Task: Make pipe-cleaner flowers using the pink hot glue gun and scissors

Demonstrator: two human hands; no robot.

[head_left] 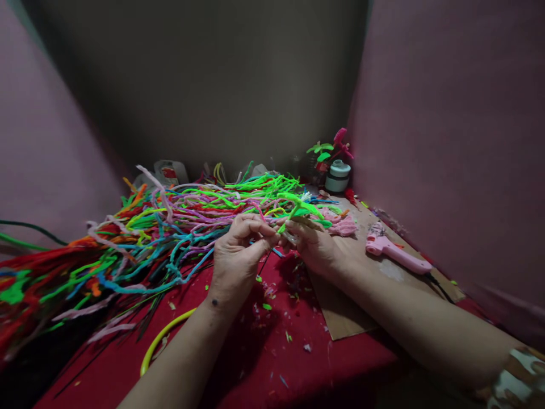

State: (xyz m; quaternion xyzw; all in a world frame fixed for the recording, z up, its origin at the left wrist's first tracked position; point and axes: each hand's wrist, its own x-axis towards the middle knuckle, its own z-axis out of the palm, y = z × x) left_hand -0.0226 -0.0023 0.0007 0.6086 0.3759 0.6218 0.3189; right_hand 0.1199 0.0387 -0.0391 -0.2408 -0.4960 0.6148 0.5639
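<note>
My left hand (242,253) and my right hand (314,245) meet over the front of the table. Between their pinched fingertips is a bright green pipe cleaner (298,204), bent into leaf-like loops that rise above the right hand. The left thumb and forefinger close on its lower end, while the right fingers grip it just beside them. The exact shape at the fingertips is partly hidden. Behind the hands spreads a large heap of loose pipe cleaners (191,210) in green, pink, purple, blue, red and orange.
A pink glue gun (398,254) with a dark cord lies on a cardboard sheet (340,318) at right. Pink fuzzy pieces (343,223) sit behind. A pale jar (338,177) stands at the back. A yellow curved strip (159,335) and scraps lie on the red cloth (264,363).
</note>
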